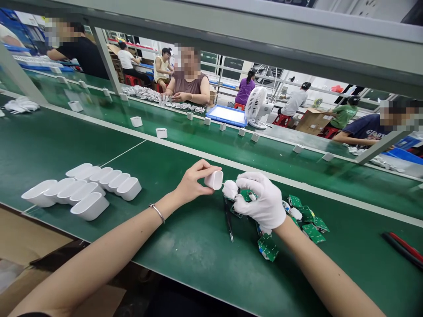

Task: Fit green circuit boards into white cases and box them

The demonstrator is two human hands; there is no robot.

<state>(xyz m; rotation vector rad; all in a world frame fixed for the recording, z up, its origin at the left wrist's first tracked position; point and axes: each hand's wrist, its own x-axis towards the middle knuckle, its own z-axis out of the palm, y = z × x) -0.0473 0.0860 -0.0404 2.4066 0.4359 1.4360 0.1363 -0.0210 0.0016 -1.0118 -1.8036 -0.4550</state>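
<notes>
My left hand (193, 179), bare with a bracelet at the wrist, pinches a small white plastic housing (214, 180) between thumb and fingers. Just right of it, my right hand (261, 199) in a white glove grips a rounded white part (230, 189) by its edge. The two pieces are close together above the bench; whether they touch I cannot tell. Below them lie black tweezers (228, 222), tips toward me. Green circuit boards (313, 233) with white and blue parts lie around and behind the gloved hand, which partly hides several. One board (268, 247) sits nearer the front.
Several open white housings (90, 207) stand grouped on the green bench (185, 255) at left. More housings (161, 133) stand on the strip beyond the pale line. Red and black handles (405, 251) lie at far right. A metal shelf frame (231, 33) spans overhead; people work beyond, near a fan (257, 105).
</notes>
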